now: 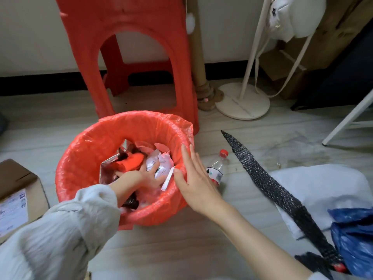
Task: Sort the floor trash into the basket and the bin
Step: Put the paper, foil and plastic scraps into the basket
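Observation:
A round bin lined with a red plastic bag (84,142) stands on the floor in the middle of the view. It holds white wrappers (162,163), an orange scrap (131,162) and dark bits. My left hand (141,176) is down inside the bin, fingers spread flat on the trash. My right hand (197,182) lies against the bin's right rim, fingers straight and thumb just over the edge, holding nothing. A clear plastic bottle with a red cap (217,168) lies on the floor just right of the bin, partly behind my right hand.
A long black mesh strip (272,188) lies across a white bag (323,184) at the right, with a blue bag (359,239) beyond it. A cardboard box (18,195) sits at the left. A red stool (125,17) and a fan base (242,102) stand behind the bin.

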Demonstrator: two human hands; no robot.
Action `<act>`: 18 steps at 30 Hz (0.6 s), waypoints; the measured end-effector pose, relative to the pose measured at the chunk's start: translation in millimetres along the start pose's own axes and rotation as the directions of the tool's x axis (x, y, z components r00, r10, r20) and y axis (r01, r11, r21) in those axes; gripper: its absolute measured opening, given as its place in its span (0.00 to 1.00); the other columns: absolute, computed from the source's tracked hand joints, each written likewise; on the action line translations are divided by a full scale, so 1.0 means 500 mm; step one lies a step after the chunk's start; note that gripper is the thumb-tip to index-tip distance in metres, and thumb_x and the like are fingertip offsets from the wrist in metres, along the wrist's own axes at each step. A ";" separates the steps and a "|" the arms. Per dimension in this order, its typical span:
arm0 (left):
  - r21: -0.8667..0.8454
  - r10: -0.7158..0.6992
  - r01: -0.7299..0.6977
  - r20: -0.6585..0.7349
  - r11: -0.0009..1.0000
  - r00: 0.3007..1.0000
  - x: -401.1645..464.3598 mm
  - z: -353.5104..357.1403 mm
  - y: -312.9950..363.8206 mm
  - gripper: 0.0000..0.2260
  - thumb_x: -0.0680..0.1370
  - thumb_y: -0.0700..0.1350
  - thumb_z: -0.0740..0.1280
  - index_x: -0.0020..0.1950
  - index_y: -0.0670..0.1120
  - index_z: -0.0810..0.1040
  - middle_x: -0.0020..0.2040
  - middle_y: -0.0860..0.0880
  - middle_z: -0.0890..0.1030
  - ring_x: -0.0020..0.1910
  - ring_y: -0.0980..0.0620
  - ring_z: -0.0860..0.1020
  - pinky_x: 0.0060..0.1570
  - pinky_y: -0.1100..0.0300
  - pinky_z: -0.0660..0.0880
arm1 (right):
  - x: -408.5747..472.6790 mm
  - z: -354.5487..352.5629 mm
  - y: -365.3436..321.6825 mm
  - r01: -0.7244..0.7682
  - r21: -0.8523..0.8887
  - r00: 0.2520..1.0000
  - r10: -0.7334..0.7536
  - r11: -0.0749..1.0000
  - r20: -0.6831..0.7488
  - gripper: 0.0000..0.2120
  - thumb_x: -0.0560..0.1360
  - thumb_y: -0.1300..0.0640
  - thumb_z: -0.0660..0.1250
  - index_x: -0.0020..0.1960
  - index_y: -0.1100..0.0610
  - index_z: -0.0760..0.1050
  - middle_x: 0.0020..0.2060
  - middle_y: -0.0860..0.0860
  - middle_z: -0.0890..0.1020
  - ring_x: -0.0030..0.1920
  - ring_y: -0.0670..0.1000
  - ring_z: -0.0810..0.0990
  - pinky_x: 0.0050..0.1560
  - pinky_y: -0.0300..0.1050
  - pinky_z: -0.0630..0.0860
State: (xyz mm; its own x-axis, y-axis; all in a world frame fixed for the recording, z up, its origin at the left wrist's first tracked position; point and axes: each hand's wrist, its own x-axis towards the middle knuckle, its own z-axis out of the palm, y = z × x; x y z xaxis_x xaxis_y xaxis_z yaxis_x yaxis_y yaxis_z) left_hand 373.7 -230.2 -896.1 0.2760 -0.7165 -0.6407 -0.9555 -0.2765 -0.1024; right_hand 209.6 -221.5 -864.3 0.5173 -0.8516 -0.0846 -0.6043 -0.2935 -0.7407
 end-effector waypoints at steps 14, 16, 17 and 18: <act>-0.079 0.190 -0.239 -0.391 0.968 0.900 -0.143 -0.079 -0.015 0.20 0.80 0.46 0.53 0.72 0.48 0.61 0.74 0.46 0.59 0.71 0.43 0.62 0.64 0.41 0.66 | -0.107 -0.122 0.013 -0.053 -0.045 0.998 0.052 0.998 -0.026 0.28 0.80 0.50 0.55 0.76 0.48 0.47 0.77 0.47 0.48 0.76 0.46 0.48 0.73 0.42 0.49; -0.029 0.231 -0.301 -0.573 0.953 0.786 -0.191 -0.098 0.022 0.17 0.79 0.45 0.54 0.67 0.46 0.68 0.68 0.45 0.68 0.65 0.42 0.70 0.58 0.45 0.71 | -0.136 -0.155 0.035 -0.069 -0.067 0.997 0.067 0.995 -0.035 0.28 0.80 0.50 0.55 0.76 0.48 0.48 0.76 0.46 0.51 0.76 0.46 0.49 0.74 0.43 0.50; 0.013 0.276 -0.345 -0.632 0.938 0.725 -0.211 -0.103 0.047 0.17 0.78 0.45 0.53 0.65 0.45 0.70 0.66 0.44 0.71 0.63 0.41 0.71 0.57 0.46 0.72 | -0.152 -0.173 0.049 -0.083 -0.081 0.996 0.080 0.993 -0.040 0.28 0.80 0.51 0.56 0.76 0.49 0.49 0.76 0.46 0.53 0.76 0.46 0.50 0.74 0.42 0.50; 0.053 0.336 -0.407 -0.666 0.912 0.666 -0.228 -0.107 0.079 0.17 0.78 0.44 0.53 0.64 0.44 0.71 0.64 0.43 0.72 0.62 0.41 0.72 0.56 0.46 0.72 | -0.172 -0.192 0.069 -0.106 -0.098 0.994 0.102 0.990 -0.047 0.28 0.79 0.52 0.56 0.76 0.50 0.50 0.76 0.47 0.55 0.75 0.46 0.53 0.74 0.42 0.51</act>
State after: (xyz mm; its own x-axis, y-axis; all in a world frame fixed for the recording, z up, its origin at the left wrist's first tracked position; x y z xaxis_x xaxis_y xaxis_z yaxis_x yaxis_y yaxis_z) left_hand 310.1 -193.6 -786.4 -0.0679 -0.9967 0.0456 -0.9892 0.0732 0.1269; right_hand 86.1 -200.0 -818.5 0.4238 -0.8967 -0.1280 -0.7121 -0.2425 -0.6588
